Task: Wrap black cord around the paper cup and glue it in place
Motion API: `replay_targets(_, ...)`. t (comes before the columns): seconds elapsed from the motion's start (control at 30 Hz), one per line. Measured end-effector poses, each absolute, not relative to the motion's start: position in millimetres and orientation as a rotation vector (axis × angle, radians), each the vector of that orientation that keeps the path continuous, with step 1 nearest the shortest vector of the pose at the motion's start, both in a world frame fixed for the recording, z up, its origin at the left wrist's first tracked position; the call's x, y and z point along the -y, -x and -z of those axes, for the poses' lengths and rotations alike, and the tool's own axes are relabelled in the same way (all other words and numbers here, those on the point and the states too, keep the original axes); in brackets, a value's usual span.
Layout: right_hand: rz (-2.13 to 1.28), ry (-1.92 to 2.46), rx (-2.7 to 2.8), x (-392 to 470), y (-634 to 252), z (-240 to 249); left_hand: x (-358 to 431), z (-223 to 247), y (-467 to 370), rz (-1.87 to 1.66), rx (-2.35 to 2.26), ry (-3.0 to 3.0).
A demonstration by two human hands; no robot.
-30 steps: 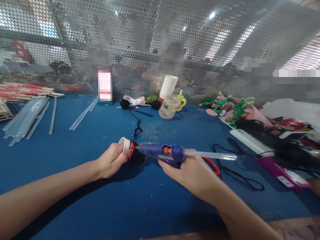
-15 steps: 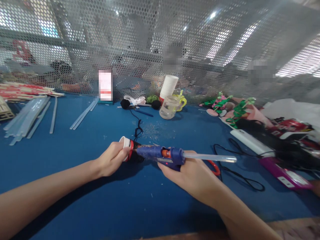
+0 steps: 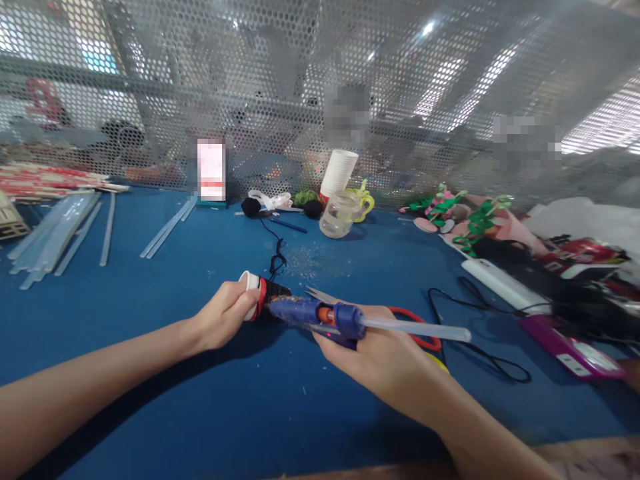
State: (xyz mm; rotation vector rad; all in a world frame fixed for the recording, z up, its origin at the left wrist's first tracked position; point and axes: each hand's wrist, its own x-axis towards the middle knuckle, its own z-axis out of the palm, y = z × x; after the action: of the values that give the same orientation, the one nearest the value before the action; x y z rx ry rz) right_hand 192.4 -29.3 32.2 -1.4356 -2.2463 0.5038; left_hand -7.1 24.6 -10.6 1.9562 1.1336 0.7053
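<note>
My left hand (image 3: 225, 313) grips the white rim end of a paper cup (image 3: 249, 283) lying on its side. Red and black yarn (image 3: 273, 292) wraps the cup, and a black strand leads from it to a black yarn ball (image 3: 251, 207) at the back. My right hand (image 3: 375, 347) is closed round a blue hot glue gun (image 3: 300, 311), whose nozzle end is at the wrapped cup; whether it touches, I cannot tell. A clear glue stick (image 3: 420, 329) juts from the gun's rear. Scissors with red handles (image 3: 400, 311) lie partly hidden beneath my right hand.
Glue sticks (image 3: 55, 230) lie on the blue table at left. A phone (image 3: 211, 170), stacked paper cups (image 3: 340, 172) and a clear jar (image 3: 336, 217) stand along the mesh. Right are artificial flowers (image 3: 475, 227), a white and purple power strip (image 3: 570, 347) and black cables.
The glue gun has shifted slightly left and down, its rear end tilting lower. More of the scissors now shows behind it. My left hand keeps the cup in nearly the same place.
</note>
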Motion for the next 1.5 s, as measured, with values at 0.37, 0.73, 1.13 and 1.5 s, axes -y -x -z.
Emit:
replay_targets(0.37,-0.438,1.474,2.290,29,-188,-31,-25,8,4,-0.680,-1.153,-1.845)
replay_targets(0.73,-1.023,1.515,1.704,8,-209,-32,-25,7,6,-0.680,-1.195,-1.894)
replay_targets(1.13,-0.907,1.739,1.535,-57,-225,2,-19,7,11,-0.779,-0.817,-2.511)
replay_targets(1.5,-0.433,1.946,1.742,-64,-212,-5,-17,4,10,-0.831,-0.494,-2.849)
